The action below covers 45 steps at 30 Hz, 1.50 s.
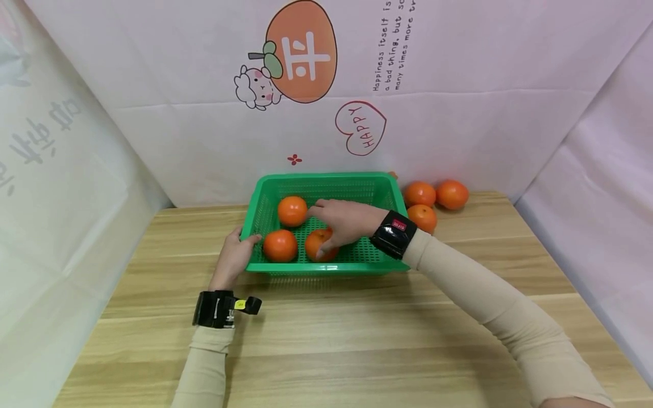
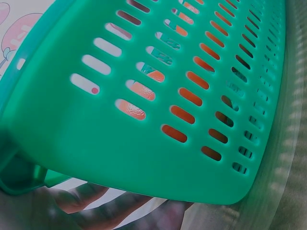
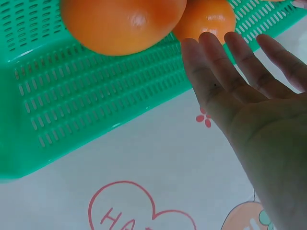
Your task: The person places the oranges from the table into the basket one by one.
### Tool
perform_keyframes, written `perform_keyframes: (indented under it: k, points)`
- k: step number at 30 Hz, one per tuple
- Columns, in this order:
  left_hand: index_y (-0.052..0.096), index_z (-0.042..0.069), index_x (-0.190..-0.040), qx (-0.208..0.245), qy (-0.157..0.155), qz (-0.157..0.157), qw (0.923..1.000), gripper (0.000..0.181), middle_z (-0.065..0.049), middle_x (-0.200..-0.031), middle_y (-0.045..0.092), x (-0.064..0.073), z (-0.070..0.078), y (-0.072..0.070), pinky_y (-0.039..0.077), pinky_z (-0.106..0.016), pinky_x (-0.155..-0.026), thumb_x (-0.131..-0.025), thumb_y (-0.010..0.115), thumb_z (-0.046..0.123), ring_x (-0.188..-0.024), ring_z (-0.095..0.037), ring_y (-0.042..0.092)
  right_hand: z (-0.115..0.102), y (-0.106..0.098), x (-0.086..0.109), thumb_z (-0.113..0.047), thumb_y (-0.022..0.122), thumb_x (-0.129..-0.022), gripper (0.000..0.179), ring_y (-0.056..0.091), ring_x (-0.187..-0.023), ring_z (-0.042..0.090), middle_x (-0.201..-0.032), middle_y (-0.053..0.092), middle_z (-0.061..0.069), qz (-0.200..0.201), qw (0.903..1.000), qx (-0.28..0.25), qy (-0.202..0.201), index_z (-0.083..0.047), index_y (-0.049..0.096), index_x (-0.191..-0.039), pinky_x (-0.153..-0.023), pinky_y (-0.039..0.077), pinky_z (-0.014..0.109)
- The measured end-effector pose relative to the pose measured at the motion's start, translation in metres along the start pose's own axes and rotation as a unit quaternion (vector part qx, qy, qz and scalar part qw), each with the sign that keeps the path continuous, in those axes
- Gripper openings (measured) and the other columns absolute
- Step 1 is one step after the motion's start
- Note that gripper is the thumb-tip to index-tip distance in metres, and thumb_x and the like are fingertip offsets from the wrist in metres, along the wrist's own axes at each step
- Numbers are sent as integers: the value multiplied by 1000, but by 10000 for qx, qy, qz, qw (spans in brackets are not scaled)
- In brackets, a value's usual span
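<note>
A green plastic basket (image 1: 326,267) with slotted sides stands on the table, and three oranges lie inside it. My left hand (image 1: 233,256) grips the basket's left rim, thumb over the edge; fingers (image 2: 112,211) show below the basket's end in the left wrist view. Over the basket's middle is my right hand (image 1: 349,220), its thumb overlapping the front-middle orange (image 1: 313,245). In the right wrist view its fingers (image 3: 242,62) are straight and spread beside the oranges. The back orange (image 1: 293,211) and the front-left orange (image 1: 280,246) sit left of that hand.
Several oranges (image 1: 452,194) are on the wooden table (image 1: 326,340) just right of the basket, the nearest close to its right wall. A white printed cloth (image 1: 204,141) hangs behind the table and along both sides. Black camera straps (image 1: 394,234) wrap both wrists.
</note>
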<state>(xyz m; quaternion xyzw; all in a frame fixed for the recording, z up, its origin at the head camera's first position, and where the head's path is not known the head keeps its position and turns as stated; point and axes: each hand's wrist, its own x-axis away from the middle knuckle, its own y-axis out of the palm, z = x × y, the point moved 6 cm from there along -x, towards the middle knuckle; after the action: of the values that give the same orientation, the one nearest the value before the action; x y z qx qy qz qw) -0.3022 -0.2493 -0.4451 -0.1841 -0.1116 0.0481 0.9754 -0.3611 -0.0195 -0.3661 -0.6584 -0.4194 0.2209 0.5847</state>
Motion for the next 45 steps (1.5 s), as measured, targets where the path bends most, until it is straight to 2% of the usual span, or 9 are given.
perform_keyframes:
  k: [4, 10, 20, 26, 35, 45]
  points:
    - [40, 4, -158, -18, -32, 13, 10000, 54, -22, -149, 53, 0, -1, 0, 47, -43, -100, -110, 48, 27, -128, -34, 55, 3, -5, 5, -51, 82, -89, 84, 60, -118, 25, -150, 54, 11, 93, 9999, -30, 47, -14, 48, -156, -108, 54, 42]
    - [39, 5, -159, -39, -39, -5, 10000, 54, -22, -149, 53, 1, -2, 1, 48, -44, -100, -111, 47, 29, -127, -35, 56, 8, -12, 14, -48, 83, -89, 82, 60, -130, 27, -155, 52, 14, 239, 9992, -279, 143, -12, 50, -154, -112, 51, 45]
    - [38, 3, -160, -37, -51, 37, 10000, 55, -23, -151, 52, 1, -1, 1, 46, -50, -107, -110, 48, 26, -131, -35, 54, 20, -26, 30, -48, 85, -87, 82, 60, -129, 29, -153, 53, 12, 458, 9975, -494, 193, -10, 52, -152, -112, 51, 46]
    - [38, 3, -159, -73, -46, 28, 10000, 55, -23, -150, 52, 1, -1, 1, 46, -49, -106, -110, 48, 26, -129, -35, 54, 26, -30, 38, -49, 84, -88, 81, 58, -132, 30, -152, 54, 13, 549, 9970, -501, 197, -10, 52, -151, -114, 49, 47]
    - [40, 4, -158, -80, -17, 30, 10000, 53, -23, -149, 53, 1, 1, 2, 47, -48, -104, -110, 48, 26, -128, -35, 55, 38, -47, 53, -50, 85, -87, 80, 59, -130, 28, -152, 55, 11, 876, 9942, -460, 431, -12, 54, -150, -112, 51, 47]
    - [39, 4, -158, -31, -75, 26, 10000, 54, -23, -149, 53, 3, 1, 1, 47, -45, -102, -110, 47, 26, -127, -34, 55, 51, -57, 68, -50, 86, -85, 82, 56, -136, 33, -154, 50, 15, 1123, 9902, -657, 501, -10, 53, -150, -114, 48, 52]
